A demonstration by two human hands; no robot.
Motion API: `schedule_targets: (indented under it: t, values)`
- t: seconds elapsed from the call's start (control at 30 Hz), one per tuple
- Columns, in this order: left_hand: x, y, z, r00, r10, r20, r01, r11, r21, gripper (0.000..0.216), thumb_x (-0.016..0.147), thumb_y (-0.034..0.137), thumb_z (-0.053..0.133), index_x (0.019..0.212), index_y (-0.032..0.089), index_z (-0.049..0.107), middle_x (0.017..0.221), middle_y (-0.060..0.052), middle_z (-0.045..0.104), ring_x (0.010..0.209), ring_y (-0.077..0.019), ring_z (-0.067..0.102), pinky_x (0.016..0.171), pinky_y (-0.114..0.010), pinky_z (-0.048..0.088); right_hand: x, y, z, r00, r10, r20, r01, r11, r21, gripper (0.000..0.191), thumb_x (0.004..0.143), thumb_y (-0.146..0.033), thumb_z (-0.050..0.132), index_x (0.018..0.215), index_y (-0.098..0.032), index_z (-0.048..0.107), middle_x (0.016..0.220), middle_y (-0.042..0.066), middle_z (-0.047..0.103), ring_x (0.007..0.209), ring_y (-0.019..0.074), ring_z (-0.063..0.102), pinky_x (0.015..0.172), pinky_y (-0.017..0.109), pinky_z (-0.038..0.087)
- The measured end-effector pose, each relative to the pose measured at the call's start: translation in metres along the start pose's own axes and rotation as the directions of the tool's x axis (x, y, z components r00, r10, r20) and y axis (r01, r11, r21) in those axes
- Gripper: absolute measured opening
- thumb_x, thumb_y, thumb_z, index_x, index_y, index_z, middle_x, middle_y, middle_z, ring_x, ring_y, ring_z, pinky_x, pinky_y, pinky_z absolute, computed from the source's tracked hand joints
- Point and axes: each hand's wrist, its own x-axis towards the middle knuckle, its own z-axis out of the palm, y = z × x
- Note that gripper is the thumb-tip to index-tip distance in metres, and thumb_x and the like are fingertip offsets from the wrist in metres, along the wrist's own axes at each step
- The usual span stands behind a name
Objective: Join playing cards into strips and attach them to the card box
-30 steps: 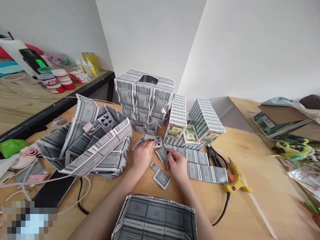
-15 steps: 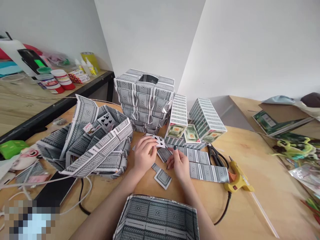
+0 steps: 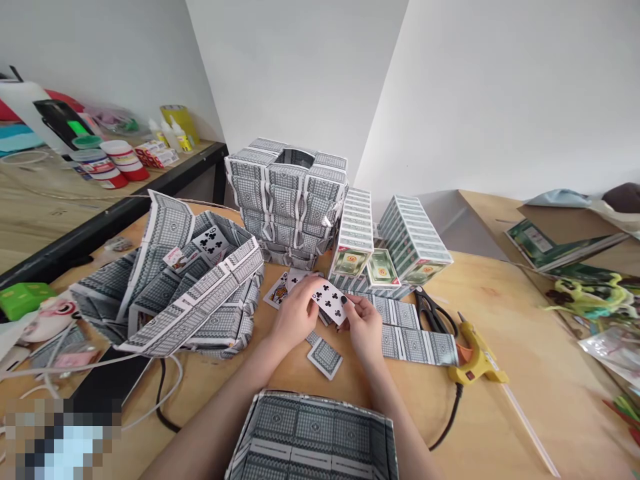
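A playing card (image 3: 329, 301) of clubs is face up between my hands. My left hand (image 3: 296, 312) pinches its left end, and my right hand (image 3: 363, 321) grips the right end with thumb and fingers. Under and behind the left hand lie more face-up cards, among them a picture card (image 3: 278, 291). Nearer to me a card (image 3: 325, 359) rests back side up on the table. Joined cards (image 3: 417, 343) form a patterned strip right of my right hand. Close to my body stands a box made of cards (image 3: 315, 427).
Behind stands a tall card-covered box (image 3: 290, 200), beside stacked card packs (image 3: 353, 230). A folded card structure (image 3: 195, 293) lies at left. Black scissors (image 3: 433, 312) and a yellow glue gun (image 3: 475, 363) with its cord are at right. White cables (image 3: 173, 393) run along the left.
My left hand has lifted a card of clubs from the cards behind and brought it towards me. My right hand has closed on its other end.
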Motion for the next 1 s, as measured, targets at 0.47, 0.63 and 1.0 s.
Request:
schedule_targets:
  t: [0.47,0.63,1.0]
  values:
    - [-0.0029,-0.0100,0.0034,0.992,-0.113,0.048,0.093,0.946,0.310,0.050,0.070,0.000,0.043,0.117,0.016,0.050,0.123,-0.008,0.053,0.120,-0.0246,0.041,0.101,-0.042,0.036,0.0020,0.0051,-0.0010,0.996,0.039,-0.082,-0.036,0.999,0.034,0.024,0.068,-0.037,0.060,0.080,-0.018,0.051,0.059,-0.003,0.055,0.040,0.0121,0.050,0.034,0.025,0.045]
    - [-0.0026,-0.0106,0.0032,0.993,-0.115,0.038,0.099,0.953,0.288,0.045,0.074,0.002,0.045,0.115,0.017,0.052,0.116,-0.007,0.058,0.114,-0.0217,0.046,0.098,-0.039,0.040,0.0020,0.0061,-0.0011,0.997,0.007,-0.076,-0.007,1.000,0.008,0.023,0.070,-0.036,0.058,0.081,-0.018,0.051,0.057,-0.004,0.053,0.040,0.0118,0.050,0.035,0.025,0.045]
    - [-0.0028,-0.0099,-0.0019,0.991,-0.131,0.003,0.119,0.911,0.395,0.034,0.079,0.006,0.043,0.105,0.020,0.059,0.100,-0.007,0.066,0.094,-0.0223,0.058,0.081,-0.035,0.047,0.0029,0.0063,-0.0004,0.997,0.017,-0.073,-0.016,1.000,0.009,0.023,0.070,-0.037,0.058,0.080,-0.019,0.050,0.053,-0.005,0.053,0.038,0.0126,0.050,0.035,0.026,0.045]
